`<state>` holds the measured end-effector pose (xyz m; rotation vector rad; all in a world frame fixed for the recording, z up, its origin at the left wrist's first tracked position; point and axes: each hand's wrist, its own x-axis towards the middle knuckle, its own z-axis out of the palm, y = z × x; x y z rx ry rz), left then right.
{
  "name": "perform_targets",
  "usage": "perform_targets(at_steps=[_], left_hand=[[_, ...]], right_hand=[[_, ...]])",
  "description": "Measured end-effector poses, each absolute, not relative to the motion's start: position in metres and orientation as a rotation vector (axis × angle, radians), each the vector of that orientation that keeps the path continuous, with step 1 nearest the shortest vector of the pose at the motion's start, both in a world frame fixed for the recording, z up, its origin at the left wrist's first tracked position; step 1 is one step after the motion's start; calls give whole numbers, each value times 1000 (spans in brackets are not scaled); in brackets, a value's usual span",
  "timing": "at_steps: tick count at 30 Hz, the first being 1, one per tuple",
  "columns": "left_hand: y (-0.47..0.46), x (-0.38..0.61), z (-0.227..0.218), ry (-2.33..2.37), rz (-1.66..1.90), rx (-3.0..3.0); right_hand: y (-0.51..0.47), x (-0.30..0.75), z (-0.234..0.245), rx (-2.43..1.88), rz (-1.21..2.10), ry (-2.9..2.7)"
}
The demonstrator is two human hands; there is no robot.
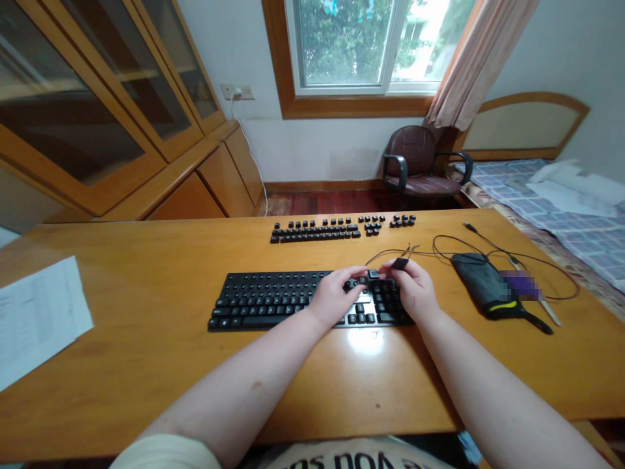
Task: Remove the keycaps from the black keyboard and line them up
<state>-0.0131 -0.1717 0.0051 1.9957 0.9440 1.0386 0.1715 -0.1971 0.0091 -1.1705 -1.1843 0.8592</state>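
Note:
A black keyboard (266, 301) lies on the wooden desk (146, 339) in front of me. Both hands rest over its right part. My left hand (334, 296) has its fingers curled, with the fingertips on keys near the middle right block. My right hand (413, 286) is closed, pinching a small black keycap puller (400, 263) between thumb and fingers just above the top row. A single keycap (374, 274) sits between the two hands.
Rows of loose black keycaps (315, 231) lie at the desk's far side. A black pouch (481, 283) and cables (527, 260) lie to the right, a paper sheet (34, 319) at left. An armchair (422, 163), bed and cabinet stand beyond.

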Motion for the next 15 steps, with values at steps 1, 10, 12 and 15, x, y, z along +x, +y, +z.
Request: perform_targets(at_steps=[1, 10, 12, 15], left_hand=[[-172, -13, 4, 935, 1030, 1991], [-170, -9, -1, 917, 1064, 1843], [-171, -9, 0, 899, 1064, 1842], [-172, -10, 3, 886, 1019, 1877]], right_hand=[[-197, 174, 9, -1167, 807, -1270], [-197, 176, 15, -1252, 650, -1882], [-195, 177, 13, -1271, 765, -1870], [-193, 181, 10, -1322, 959, -1785]])
